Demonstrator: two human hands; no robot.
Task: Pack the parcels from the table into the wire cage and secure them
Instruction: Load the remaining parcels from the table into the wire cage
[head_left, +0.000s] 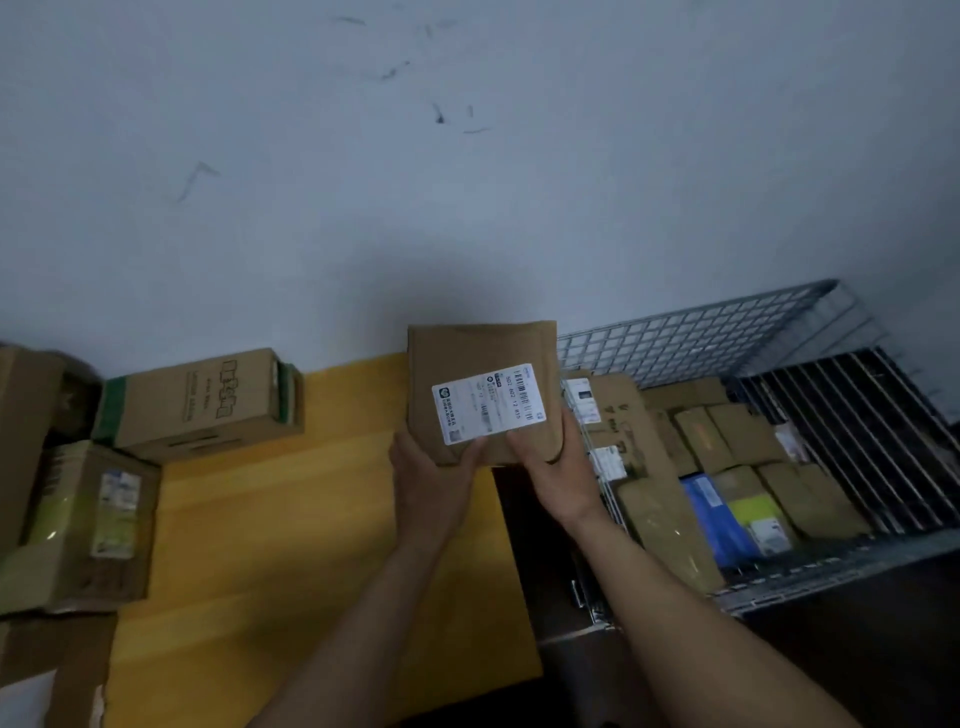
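Observation:
A flat brown parcel (467, 358) with a white shipping label hangs above the right edge of the yellow table (291, 519). My left hand (431, 483) grips its lower left edge, thumb on the label. My right hand (561, 467) holds its lower right corner. To the right stands the wire cage (691, 332), holding several brown parcels (727, 441) and a blue one (722, 525).
On the table's left side lie a cardboard box with green tape (202, 405), a box with a label (98, 525) and more cartons at the far left edge. A grey wall rises behind. Dark floor shows between table and cage.

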